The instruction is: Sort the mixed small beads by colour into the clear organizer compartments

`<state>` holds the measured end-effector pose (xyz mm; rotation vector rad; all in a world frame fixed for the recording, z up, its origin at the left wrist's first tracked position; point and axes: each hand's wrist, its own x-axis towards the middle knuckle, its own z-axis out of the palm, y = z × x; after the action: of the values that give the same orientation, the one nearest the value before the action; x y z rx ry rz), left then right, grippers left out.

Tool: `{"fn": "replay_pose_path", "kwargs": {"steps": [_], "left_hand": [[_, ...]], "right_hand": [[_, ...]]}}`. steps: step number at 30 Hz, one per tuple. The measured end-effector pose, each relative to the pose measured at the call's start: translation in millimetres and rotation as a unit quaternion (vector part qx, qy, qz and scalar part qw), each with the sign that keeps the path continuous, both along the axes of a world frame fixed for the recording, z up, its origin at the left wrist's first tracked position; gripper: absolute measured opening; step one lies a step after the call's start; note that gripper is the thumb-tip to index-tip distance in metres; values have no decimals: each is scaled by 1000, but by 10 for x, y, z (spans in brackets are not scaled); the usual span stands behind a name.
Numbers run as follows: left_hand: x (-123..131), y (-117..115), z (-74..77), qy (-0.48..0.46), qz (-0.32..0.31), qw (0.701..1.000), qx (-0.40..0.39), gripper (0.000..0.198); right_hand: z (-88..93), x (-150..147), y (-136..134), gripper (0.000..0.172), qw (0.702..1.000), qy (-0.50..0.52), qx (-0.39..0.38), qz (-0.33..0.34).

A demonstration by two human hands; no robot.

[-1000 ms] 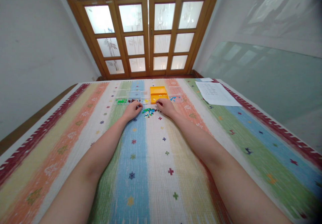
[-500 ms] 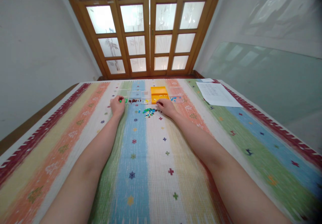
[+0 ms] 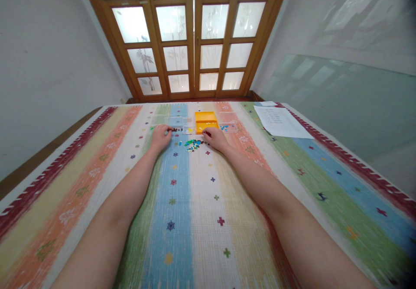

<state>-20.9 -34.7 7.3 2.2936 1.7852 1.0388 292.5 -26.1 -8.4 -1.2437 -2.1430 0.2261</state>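
Note:
My left hand [image 3: 161, 136] is closed beside the clear box with dark red pieces [image 3: 177, 129]; anything between its fingertips is too small to make out. My right hand [image 3: 213, 137] is closed at the front edge of the orange box [image 3: 206, 116], its fingertips pinched on something too small to name. Between the hands lies a loose pile of small green, blue, white and dark pieces [image 3: 193, 144]. Yellow pieces [image 3: 190, 130] sit in a clear box left of the orange one, and blue pieces [image 3: 227, 127] in a clear box to its right.
A striped, patterned cloth [image 3: 208, 202] covers the table. A printed white sheet of paper [image 3: 281, 122] lies at the back right. Behind the table stand wooden doors with glass panes [image 3: 212, 57], and a glass panel [image 3: 344, 102] leans at the right wall.
My left hand has moved right, from the green pieces to the dark red ones, and now covers most of the green ones. My right hand has stayed in place.

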Motion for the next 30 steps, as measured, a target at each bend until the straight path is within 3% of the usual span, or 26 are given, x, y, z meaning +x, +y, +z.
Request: {"fn": "replay_pose_path", "kwargs": {"steps": [8,16,19,24,30], "left_hand": [[317,-180,81,83,-234,968,-44,11],[362,-214,109,92,-265,958,-52,9],[355,-204,96,74,-231,969,-53,10],[248,-139,49,15,-103,994,-36,14],[-16,-23,33,-56,43,997,-6,17]], "right_hand": [[-2,-2,3,21,1000,2,3,0],[-2,-7,-1,19,1000,2,0,4],[-3,-7,7,19,1000,0,-6,1],[-3,-5,5,20,1000,-2,-4,1],[0,-1,-10,21,1000,4,0,7]]}}
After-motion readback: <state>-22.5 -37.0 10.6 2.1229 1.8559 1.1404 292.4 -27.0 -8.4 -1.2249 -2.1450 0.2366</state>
